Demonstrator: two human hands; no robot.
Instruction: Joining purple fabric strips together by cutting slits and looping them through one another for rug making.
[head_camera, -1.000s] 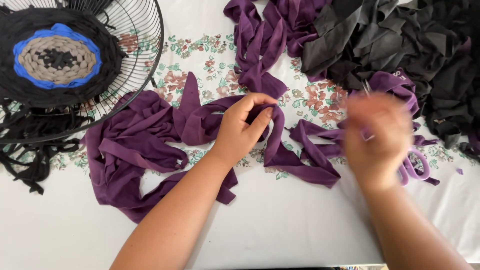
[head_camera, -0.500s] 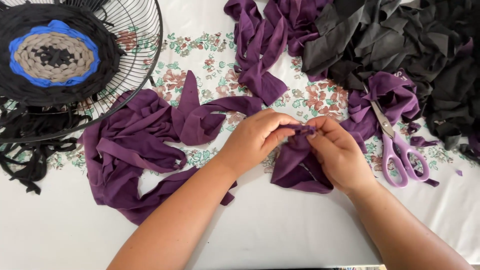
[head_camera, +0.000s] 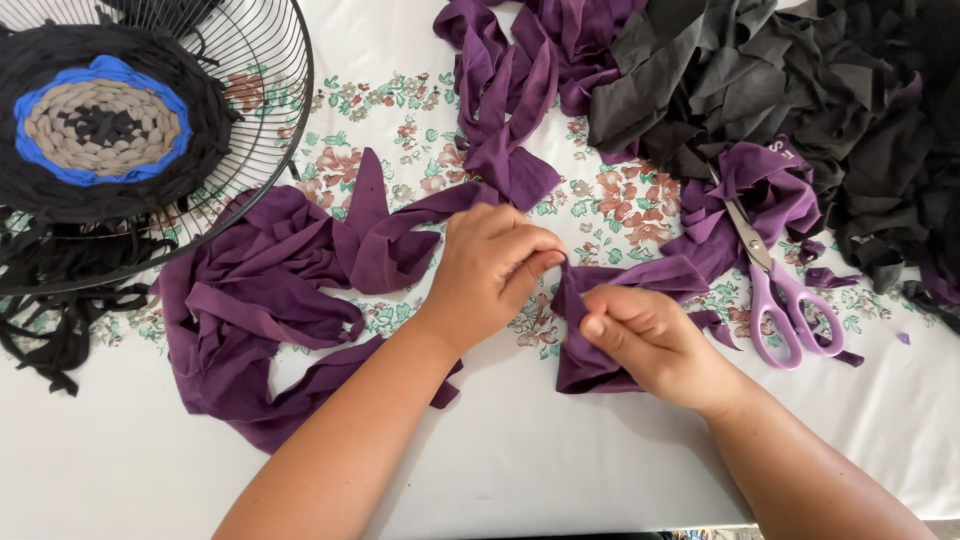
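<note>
A white surface (head_camera: 560, 470) with a floral band carries everything. A heap of black fabric scraps (head_camera: 800, 90) fills the upper right; a wire fan guard (head_camera: 285, 120) holding a round black, blue and beige woven mat (head_camera: 100, 125) sits upper left. Purple fabric strips (head_camera: 260, 300) sprawl across the middle. The left hand (head_camera: 495, 265) and right hand (head_camera: 650, 340) each pinch the same purple strip (head_camera: 640, 275) at centre. Purple-handled scissors (head_camera: 780, 290) lie just right, untouched.
</note>
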